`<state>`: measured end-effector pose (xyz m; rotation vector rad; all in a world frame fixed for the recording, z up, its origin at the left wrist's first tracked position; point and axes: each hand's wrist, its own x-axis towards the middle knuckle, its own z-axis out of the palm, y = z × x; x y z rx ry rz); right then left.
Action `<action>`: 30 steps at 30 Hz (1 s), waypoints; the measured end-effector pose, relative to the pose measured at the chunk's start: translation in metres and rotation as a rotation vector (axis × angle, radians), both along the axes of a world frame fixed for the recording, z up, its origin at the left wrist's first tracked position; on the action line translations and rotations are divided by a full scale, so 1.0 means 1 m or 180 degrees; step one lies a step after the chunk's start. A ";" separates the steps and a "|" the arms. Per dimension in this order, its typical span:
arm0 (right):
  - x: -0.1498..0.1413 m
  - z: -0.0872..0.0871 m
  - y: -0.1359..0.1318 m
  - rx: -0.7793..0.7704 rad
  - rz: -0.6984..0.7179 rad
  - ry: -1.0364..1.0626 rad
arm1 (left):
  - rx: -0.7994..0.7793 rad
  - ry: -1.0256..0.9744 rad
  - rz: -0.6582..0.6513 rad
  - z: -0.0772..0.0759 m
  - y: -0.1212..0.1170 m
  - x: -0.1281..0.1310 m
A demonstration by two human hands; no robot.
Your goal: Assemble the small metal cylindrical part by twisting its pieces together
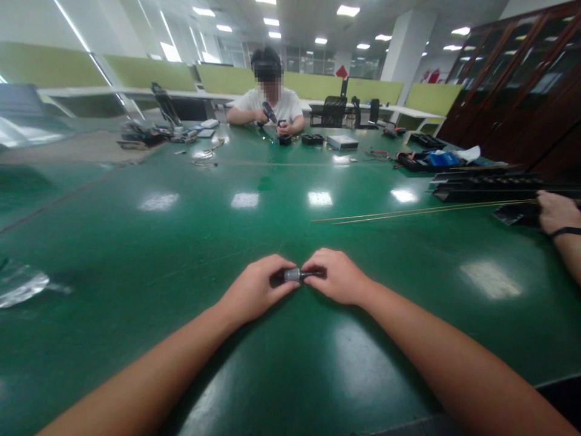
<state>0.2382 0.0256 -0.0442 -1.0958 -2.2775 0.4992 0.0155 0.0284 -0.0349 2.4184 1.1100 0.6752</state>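
Observation:
Low over the green tabletop, my left hand [261, 283] and my right hand [338, 275] meet at a small grey-and-black cylinder [293, 275]. Its left part is a grey barrel, and a thinner dark part runs to the right. The fingers of my left hand are curled around the barrel. Thumb and fingers of my right hand pinch the dark end. I cannot make out its exact kind, and both ends are partly hidden by my fingers.
Across the green table [204, 212] a person [272, 106] holds a power drill [269, 112]. Another person's hand [558, 212] is at right, by long thin rods [408, 212] and black metal channels [485, 184]. Clear plastic [22, 284] lies at left.

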 end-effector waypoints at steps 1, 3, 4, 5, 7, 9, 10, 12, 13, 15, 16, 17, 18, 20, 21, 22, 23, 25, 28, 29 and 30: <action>0.000 0.000 0.000 -0.0009 -0.0006 -0.0001 | -0.0014 -0.0008 0.0006 0.000 0.000 0.000; 0.000 0.001 0.000 -0.0031 -0.0022 0.0001 | -0.0036 -0.0021 0.0014 0.001 0.000 0.000; 0.001 0.002 -0.001 -0.0042 -0.0025 0.0002 | -0.0047 -0.0022 0.0017 0.001 -0.001 0.000; 0.001 0.002 -0.001 -0.0052 -0.0018 0.0000 | -0.0053 -0.0023 0.0020 0.001 -0.001 0.000; 0.001 0.003 -0.001 -0.0062 0.0010 -0.0010 | -0.0049 -0.0028 0.0029 0.002 -0.001 0.000; 0.002 0.003 -0.002 -0.0066 0.0018 -0.0025 | -0.0039 -0.0033 0.0034 0.002 -0.001 0.000; 0.002 0.003 -0.002 -0.0072 0.0011 -0.0033 | -0.0033 -0.0037 0.0037 0.002 -0.001 0.000; 0.002 0.003 -0.002 -0.0087 -0.0012 -0.0044 | -0.0038 -0.0036 0.0039 0.002 -0.001 0.000; 0.002 0.003 -0.002 -0.0092 -0.0018 -0.0050 | -0.0042 -0.0042 0.0038 0.002 -0.001 0.000; 0.003 0.003 -0.002 -0.0088 -0.0028 -0.0049 | -0.0056 -0.0057 0.0025 0.002 -0.001 0.000; 0.003 0.004 -0.002 -0.0082 -0.0030 -0.0044 | -0.0064 -0.0065 0.0019 0.002 -0.001 -0.001; 0.003 0.004 -0.002 -0.0078 -0.0030 -0.0041 | -0.0073 -0.0069 0.0013 0.002 -0.001 -0.001; 0.003 0.004 -0.002 -0.0080 -0.0029 -0.0038 | -0.0079 -0.0069 0.0014 0.002 -0.001 -0.001; 0.004 0.005 -0.002 -0.0092 -0.0032 -0.0046 | -0.0088 -0.0055 0.0027 0.002 -0.001 0.000; 0.004 0.005 -0.002 -0.0093 -0.0037 -0.0061 | -0.0090 -0.0049 0.0035 0.003 -0.001 0.000; 0.004 0.005 -0.002 -0.0090 -0.0043 -0.0080 | -0.0092 -0.0049 0.0040 0.003 -0.001 0.000; 0.005 0.006 -0.002 -0.0085 -0.0044 -0.0096 | -0.0096 -0.0049 0.0043 0.003 -0.001 0.000; 0.006 0.006 -0.003 -0.0067 -0.0044 -0.0109 | -0.0104 -0.0049 0.0048 0.003 -0.001 0.000; 0.007 0.006 -0.003 -0.0056 -0.0038 -0.0101 | -0.0124 -0.0047 0.0045 0.004 -0.001 0.001; 0.007 0.006 -0.003 -0.0058 -0.0041 -0.0104 | -0.0130 -0.0048 0.0043 0.004 -0.001 0.001; 0.008 0.007 -0.002 -0.0062 -0.0044 -0.0113 | -0.0134 -0.0048 0.0042 0.004 -0.001 0.001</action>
